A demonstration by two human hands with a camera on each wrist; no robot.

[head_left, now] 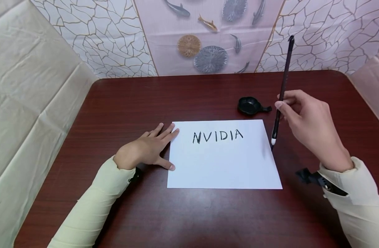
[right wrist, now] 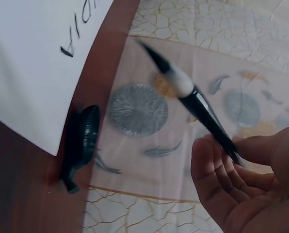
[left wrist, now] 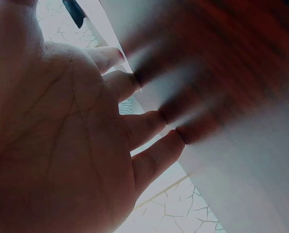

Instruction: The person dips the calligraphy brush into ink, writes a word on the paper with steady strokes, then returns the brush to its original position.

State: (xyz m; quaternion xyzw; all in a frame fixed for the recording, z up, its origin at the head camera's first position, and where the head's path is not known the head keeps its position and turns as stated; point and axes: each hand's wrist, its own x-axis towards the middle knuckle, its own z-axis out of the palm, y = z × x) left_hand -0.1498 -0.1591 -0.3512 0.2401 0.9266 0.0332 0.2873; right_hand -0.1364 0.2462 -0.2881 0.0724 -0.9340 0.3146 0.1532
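A white sheet of paper (head_left: pixel 223 165) lies on the table with NVIDIA written on it in black strokes. My left hand (head_left: pixel 146 148) rests at the sheet's left edge, fingers spread, with thumb and fingertips on the paper. In the left wrist view, the palm of the left hand (left wrist: pixel 72 126) fills much of the frame. My right hand (head_left: pixel 310 124) pinches a writing brush (head_left: pixel 283 82) by its dark handle, right of the paper. The brush (right wrist: pixel 202 111) has a white band and a black, inked tip, which points away from the fingers in the right wrist view.
Beyond the paper's upper right corner sits a small black ink dish (head_left: pixel 249 106) with a short handle, close to the brush. The dark red-brown table (head_left: pixel 164 96) ends at a patterned cloth (head_left: pixel 208 38) behind. A pale cloth (head_left: pixel 31 103) hangs on the left.
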